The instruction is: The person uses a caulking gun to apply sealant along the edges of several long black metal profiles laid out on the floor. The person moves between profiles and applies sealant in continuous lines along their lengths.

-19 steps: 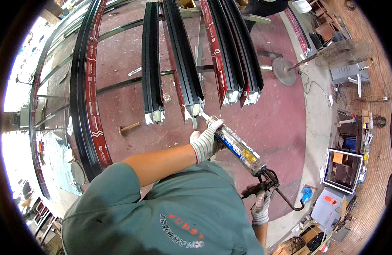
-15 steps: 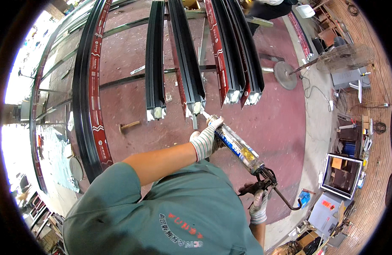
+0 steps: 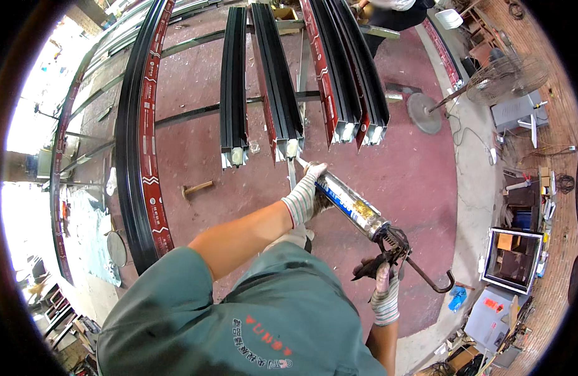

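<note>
A caulking gun (image 3: pixel 359 213) loaded with a sealant cartridge lies slanted across in front of me. My left hand (image 3: pixel 306 195), in a striped glove, is closed round the cartridge's front end. My right hand (image 3: pixel 385 296), gloved too, grips the gun at its handle and trigger, below the hooked rod. The nozzle tip points at the cut end of a black metal profile (image 3: pixel 279 88) with red film on its side; whether it touches cannot be seen. A pale block (image 3: pixel 292 148) sits in that end. Another black profile (image 3: pixel 234 94) stands to its left.
Two more profiles (image 3: pixel 345 81) lie to the right on the metal rack bars (image 3: pixel 188 114). A long red-and-black profile (image 3: pixel 138 125) runs along the left. A hammer (image 3: pixel 197 188) lies on the red floor. A standing fan (image 3: pixel 505 80) is at right; another person (image 3: pixel 392 19) is at the far end.
The view has shifted slightly, and the profile ends sit a little higher in it. Both hands keep their hold on the caulking gun, with its nozzle near the same profile end.
</note>
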Demonstrator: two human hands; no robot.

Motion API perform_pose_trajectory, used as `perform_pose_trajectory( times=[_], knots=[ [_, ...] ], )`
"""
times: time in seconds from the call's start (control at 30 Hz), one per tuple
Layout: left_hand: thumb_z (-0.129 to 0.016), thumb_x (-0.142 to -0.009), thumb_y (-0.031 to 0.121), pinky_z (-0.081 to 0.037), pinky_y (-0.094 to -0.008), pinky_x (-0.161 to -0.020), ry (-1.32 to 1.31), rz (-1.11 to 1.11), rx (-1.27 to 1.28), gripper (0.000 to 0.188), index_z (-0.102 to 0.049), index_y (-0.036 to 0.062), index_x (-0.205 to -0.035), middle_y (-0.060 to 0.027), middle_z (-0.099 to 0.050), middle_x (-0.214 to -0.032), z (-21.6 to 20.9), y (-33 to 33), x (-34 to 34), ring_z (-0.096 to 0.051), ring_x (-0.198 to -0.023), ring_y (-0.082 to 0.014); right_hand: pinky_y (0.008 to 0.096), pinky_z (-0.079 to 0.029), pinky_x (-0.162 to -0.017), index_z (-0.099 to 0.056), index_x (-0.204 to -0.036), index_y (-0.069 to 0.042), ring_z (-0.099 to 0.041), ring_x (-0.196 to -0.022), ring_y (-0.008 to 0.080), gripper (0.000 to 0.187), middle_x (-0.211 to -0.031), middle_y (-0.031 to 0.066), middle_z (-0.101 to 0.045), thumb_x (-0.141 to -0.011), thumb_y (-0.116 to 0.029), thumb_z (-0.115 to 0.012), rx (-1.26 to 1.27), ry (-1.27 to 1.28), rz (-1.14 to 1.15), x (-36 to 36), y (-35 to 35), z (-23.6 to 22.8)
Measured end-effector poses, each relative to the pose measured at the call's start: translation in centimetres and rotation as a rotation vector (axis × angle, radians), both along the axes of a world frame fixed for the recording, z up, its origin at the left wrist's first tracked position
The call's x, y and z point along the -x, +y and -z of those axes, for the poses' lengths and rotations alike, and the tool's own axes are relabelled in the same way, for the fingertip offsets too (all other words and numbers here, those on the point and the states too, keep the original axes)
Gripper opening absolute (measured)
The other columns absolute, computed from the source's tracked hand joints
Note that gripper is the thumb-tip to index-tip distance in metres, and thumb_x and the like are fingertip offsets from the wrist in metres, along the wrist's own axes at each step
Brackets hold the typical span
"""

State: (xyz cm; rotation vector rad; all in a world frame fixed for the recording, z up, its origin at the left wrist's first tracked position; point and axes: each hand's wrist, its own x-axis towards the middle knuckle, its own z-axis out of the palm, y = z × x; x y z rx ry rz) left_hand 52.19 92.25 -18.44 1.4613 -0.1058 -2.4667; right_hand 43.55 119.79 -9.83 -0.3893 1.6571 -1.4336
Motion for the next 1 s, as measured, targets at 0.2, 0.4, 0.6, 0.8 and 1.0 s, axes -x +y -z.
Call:
perform_pose_trajectory(
  times=[0.2,0.4,0.6,0.8,1.0],
  knots=[
    [-0.069,-0.081,0.046,-0.058,-0.0421,-0.071,0.022,-0.028,0.019,0.048,-0.048,0.0098,-0.105,-0.0076,-0.058,-0.085,-0.9,0.9,-1.0,-0.063,-0.075,-0.0222,0.0382,-0.055,-0.074,-0.044,-0.118,0.0,-0.065,-0.081,0.0233,0.056,-0.093,0.0152,-0.064,-0.092,-0.048,-0.055,-0.039,-0.053,-0.006,-0.3,-0.3,-0.8],
    [-0.068,-0.08,0.048,-0.057,-0.0415,-0.069,0.044,-0.08,0.105,0.049,-0.049,0.0093,-0.104,-0.0077,-0.059,-0.085,-2.0,0.8,-2.7,-0.063,-0.074,-0.0227,0.0419,-0.055,-0.071,-0.056,-0.1,0.006,-0.067,-0.073,0.0281,0.068,-0.083,0.0176,-0.067,-0.092,-0.06,-0.044,0.032,0.236,-0.075,-1.3,0.1,-0.5],
    [-0.071,-0.076,0.051,-0.054,-0.0376,-0.068,0.036,-0.095,0.141,0.052,-0.052,0.0116,-0.105,-0.006,-0.061,-0.087,-1.6,-0.4,-3.3,-0.062,-0.076,-0.0189,0.0381,-0.053,-0.075,-0.043,-0.119,0.002,-0.063,-0.08,0.0225,0.069,-0.093,0.0161,-0.064,-0.088,-0.058,-0.056,0.031,0.141,-0.096,-0.5,-0.2,1.0],
    [-0.071,-0.078,0.048,-0.056,-0.0409,-0.07,0.044,-0.131,0.15,0.055,-0.045,0.0101,-0.109,-0.0071,-0.057,-0.089,-1.7,-0.3,-3.1,-0.061,-0.077,-0.0212,0.0345,-0.05,-0.078,-0.05,-0.115,0.0,-0.058,-0.084,0.0184,0.06,-0.098,0.0101,-0.061,-0.09,-0.055,-0.054,-0.001,0.131,-0.062,0.3,-0.2,1.8],
    [-0.073,-0.076,0.047,-0.055,-0.0397,-0.07,0.018,-0.135,0.087,0.053,-0.048,0.0097,-0.104,-0.0072,-0.057,-0.085,-2.1,-0.6,-3.0,-0.061,-0.074,-0.0211,0.0335,-0.05,-0.078,-0.05,-0.116,-0.001,-0.057,-0.086,0.0164,0.058,-0.098,0.008,-0.058,-0.089,-0.051,-0.06,0.016,0.059,0.002,0.9,-0.3,2.2]
  ],
)
